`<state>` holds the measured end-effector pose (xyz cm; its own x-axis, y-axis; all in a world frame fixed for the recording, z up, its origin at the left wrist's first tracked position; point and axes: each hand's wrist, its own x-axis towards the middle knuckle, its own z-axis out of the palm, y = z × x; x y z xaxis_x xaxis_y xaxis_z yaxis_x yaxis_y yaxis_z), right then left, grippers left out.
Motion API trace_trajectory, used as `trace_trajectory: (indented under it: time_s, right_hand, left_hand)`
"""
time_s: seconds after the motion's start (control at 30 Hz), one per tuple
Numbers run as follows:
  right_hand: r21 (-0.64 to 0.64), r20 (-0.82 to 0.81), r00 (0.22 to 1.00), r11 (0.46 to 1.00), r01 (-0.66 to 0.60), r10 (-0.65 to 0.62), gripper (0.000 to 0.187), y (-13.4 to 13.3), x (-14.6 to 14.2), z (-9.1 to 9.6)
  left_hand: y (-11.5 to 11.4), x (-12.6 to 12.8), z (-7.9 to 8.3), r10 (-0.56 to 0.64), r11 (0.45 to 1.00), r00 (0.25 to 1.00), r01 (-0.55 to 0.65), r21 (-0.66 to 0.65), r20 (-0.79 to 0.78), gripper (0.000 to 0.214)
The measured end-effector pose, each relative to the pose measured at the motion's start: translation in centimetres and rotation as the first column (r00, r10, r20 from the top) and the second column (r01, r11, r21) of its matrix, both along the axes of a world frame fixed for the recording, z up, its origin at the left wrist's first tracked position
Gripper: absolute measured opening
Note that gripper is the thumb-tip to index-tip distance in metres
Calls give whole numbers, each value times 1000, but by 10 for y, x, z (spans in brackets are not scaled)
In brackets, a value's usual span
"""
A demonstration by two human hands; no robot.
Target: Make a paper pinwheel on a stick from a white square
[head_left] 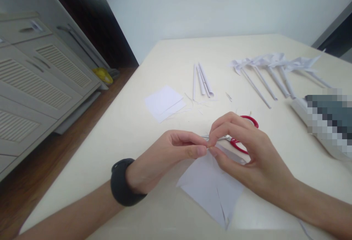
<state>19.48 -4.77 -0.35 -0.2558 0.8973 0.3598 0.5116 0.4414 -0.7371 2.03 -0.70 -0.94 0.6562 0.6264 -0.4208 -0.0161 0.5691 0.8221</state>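
My left hand (176, 148), with a dark band on the wrist, and my right hand (244, 148) meet fingertip to fingertip, both closed in a pinch. Something tiny and pale sits between the fingertips, too small to make out. Just beneath lies a white paper square (205, 181) with a slit cut in from its near corner. Its far corner runs up under my fingers, and I cannot tell whether they grip it. Red-handled scissors (235, 143) rest on the table behind my right hand, which partly covers them.
On the white table (123, 130) are stacked paper squares (163, 102), rolled paper tubes (203, 80), thin paper scraps (198, 104) and several paper pinwheels (271, 62) on paper sticks. A partly blurred-out object (327, 126) lies at right. Louvred cabinets (41, 75) stand left, beyond the table edge.
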Motion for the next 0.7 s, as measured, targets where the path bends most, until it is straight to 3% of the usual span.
trace_trajectory:
  time_s: [0.27, 0.57, 0.7]
  right_hand:
    - [28, -4, 1000, 1000, 5, -5, 17, -3, -2, -1]
    - [71, -33, 999, 997, 5, -2, 17, -5, -1, 1]
    - [83, -16, 1000, 997, 6, -5, 19, -5, -2, 1]
  left_hand:
    - [0, 2, -1, 30, 997, 999, -33, 69, 44, 2]
    - [1, -2, 0, -12, 1000, 993, 14, -20, 115, 11]
    - [2, -1, -1, 9, 999, 996, -14, 48, 86, 3]
